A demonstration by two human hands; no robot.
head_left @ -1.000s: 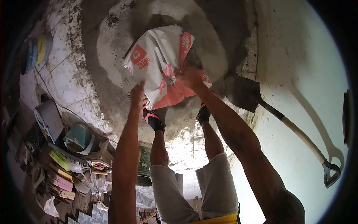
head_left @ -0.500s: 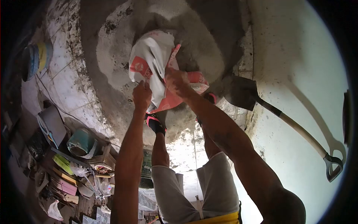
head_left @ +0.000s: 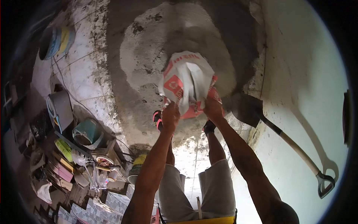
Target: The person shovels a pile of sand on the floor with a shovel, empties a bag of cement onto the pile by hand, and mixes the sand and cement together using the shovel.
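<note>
Gripping the white-and-red sack [head_left: 191, 84] by its lower edge, the left hand [head_left: 170, 115] and right hand [head_left: 214, 109] are both closed on it near the frame's centre. A shovel [head_left: 272, 126] slants at right; a teal bucket [head_left: 85, 131] lies lower left.

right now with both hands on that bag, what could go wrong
The bag might slip or tear, as the left hand and right hand grip its near side. If it drops, it could hit the feet close by. The shovel on the right might get knocked if the bag swings that way.
</note>
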